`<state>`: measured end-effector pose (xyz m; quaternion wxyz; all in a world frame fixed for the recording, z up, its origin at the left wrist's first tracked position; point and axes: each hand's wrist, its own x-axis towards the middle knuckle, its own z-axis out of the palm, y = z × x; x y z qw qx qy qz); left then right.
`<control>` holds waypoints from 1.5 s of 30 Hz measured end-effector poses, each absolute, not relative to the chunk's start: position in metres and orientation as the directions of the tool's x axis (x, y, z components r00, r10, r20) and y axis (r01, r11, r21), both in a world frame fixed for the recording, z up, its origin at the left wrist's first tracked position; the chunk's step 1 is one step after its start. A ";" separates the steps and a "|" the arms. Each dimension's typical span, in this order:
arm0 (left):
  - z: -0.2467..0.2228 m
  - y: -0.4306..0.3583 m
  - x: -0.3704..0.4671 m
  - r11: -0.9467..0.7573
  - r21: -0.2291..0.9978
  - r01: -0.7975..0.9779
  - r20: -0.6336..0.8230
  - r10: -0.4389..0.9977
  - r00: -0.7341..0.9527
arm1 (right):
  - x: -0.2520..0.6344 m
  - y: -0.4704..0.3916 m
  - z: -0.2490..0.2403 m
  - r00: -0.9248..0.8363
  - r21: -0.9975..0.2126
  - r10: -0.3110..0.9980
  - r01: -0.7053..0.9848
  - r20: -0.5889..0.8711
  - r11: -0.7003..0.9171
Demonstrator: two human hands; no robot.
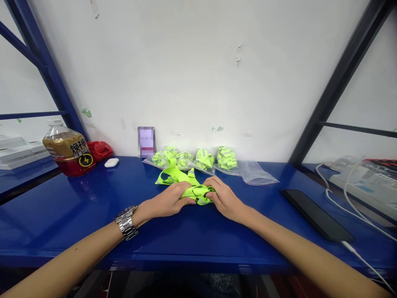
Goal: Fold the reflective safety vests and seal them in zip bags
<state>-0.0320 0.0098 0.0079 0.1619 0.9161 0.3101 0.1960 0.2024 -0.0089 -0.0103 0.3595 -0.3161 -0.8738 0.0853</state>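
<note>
Both of my hands grip a neon-yellow reflective strap [198, 193], partly bunched up just above the blue table. My left hand [170, 199], with a metal watch on its wrist, is closed on the left side of the bundle. Fingers and thumb of my right hand [226, 199] pinch its right end. A loose length of the strap trails behind toward the wall. Beyond it, several clear plastic bags hold folded neon-yellow straps [227, 158] in a row. At the right of that row a flat clear zip bag [257, 173] lies with nothing visible inside.
A large drink bottle [70, 149], a red plastic bag [99, 150] and a white earbud case [111, 162] stand at the left. A phone [146, 141] leans on the wall. Another phone [316, 215] lies right, its white cable [369, 260] crossing the blue table [198, 240].
</note>
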 end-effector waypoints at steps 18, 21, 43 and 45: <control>-0.005 0.016 -0.024 -0.678 0.528 0.511 0.254 0.700 0.667 | 0.180 -0.005 0.011 -0.560 -0.011 0.557 0.699 0.614 0.715; -0.011 0.019 -0.021 -0.650 0.578 0.493 0.269 0.723 0.637 | 0.176 0.009 0.026 -0.491 -0.105 0.723 0.788 0.486 0.606; 0.002 -0.003 0.001 -0.731 -0.166 0.662 0.421 0.555 0.718 | 0.180 0.028 -0.008 -0.273 -0.022 0.847 0.948 0.456 0.317; 0.004 -0.007 0.003 -0.727 -0.182 0.662 0.406 0.558 0.724 | 0.180 0.030 -0.007 -0.248 -0.039 0.865 0.955 0.436 0.294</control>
